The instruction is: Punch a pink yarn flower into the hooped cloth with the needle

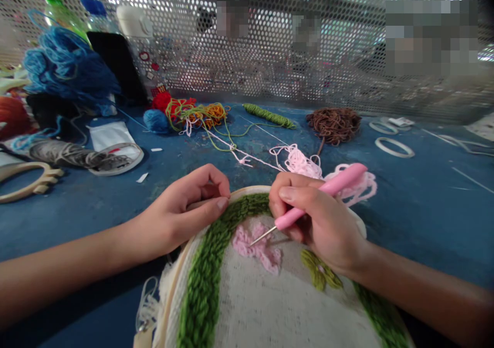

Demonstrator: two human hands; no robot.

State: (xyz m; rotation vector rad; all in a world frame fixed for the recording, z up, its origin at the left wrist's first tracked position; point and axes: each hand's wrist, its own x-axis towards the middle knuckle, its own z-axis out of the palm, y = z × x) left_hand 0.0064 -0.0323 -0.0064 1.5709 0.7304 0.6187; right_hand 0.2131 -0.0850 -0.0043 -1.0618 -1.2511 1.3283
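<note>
My right hand (320, 219) is closed round the pink handle of a punch needle (326, 193). The metal tip of the needle points down and left at a pink looped-yarn flower (257, 245) on pale cloth. This cloth is stretched in a round wooden embroidery hoop (173, 296), with a band of green loops (200, 286) along its edge. At the far left rim, my left hand (189, 209) pinches the hoop between thumb and curled fingers; part of that grip is hidden. A small olive-green flower (320, 271) lies below my right hand.
Loose pink yarn (301, 162) lies just beyond the hoop. Brown yarn (334, 125), a green skein (268, 115), blue yarn (65, 59) and a phone (118, 65) are along the back. Another wooden hoop (23, 168) lies left. A perforated metal screen (262, 59) borders the table.
</note>
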